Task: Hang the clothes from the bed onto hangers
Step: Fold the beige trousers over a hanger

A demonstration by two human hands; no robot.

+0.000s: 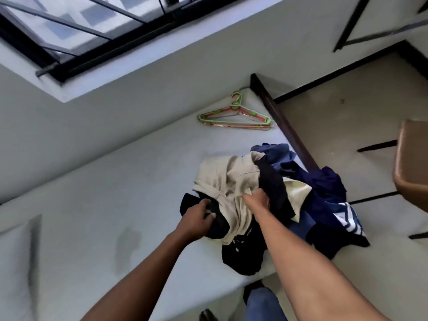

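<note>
In the clothes pile (pixel 324 193) on the bed (pixel 115 181), dark fabric (pixel 217 225) is gripped by the left hand (pixel 196 216) and beige fabric (pixel 231 179) by the right hand (pixel 257 201), seemingly to free one garment for the hangers (pixel 234 117) beyond

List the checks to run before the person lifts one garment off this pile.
1. Left hand grips the black fabric garment: ok.
2. Right hand's garment, crumpled beige top or black: cannot tell.
3. One garment freed from the pile: not ok, tangled.
4. Stacked green and orange plastic hangers lie on the white bed: ok.
5. Dark blue clothes fully on bed: not ok, seem to overhang.
</note>
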